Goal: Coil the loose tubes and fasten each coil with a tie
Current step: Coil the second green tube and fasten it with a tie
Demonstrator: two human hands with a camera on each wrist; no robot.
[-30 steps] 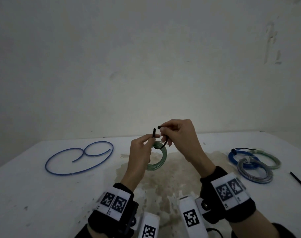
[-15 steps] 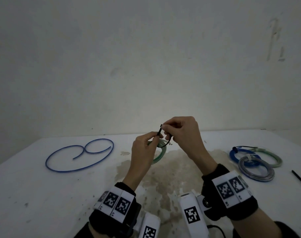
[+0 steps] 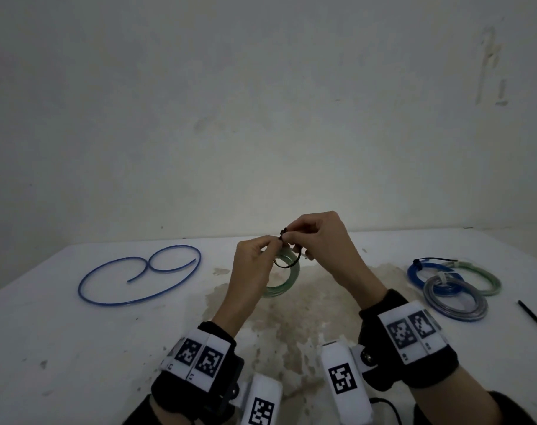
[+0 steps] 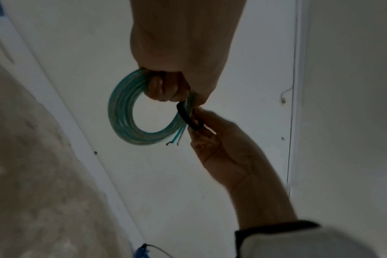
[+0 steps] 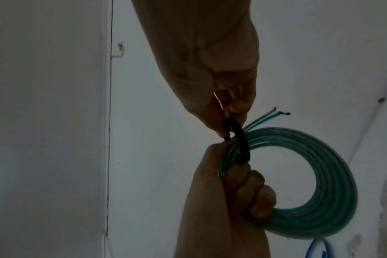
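Three tied coils (image 3: 454,289) lying right of frame. Left hand (image 3: 252,265) clutching green coil (image 3: 284,276) mid-frame above desk (image 3: 62,332); right hand (image 3: 319,240) pinching black tie (image 3: 287,265) (loop not yet cinched). Blue tube (image 3: 138,276) left, uncoiled.

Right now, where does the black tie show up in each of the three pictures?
Head: black tie at centre, looped over the green coil between both hands.
Left wrist: tie just right of centre, below the left hand.
Right wrist: tie at centre, under the right hand.
Shared landmark: the green coil.
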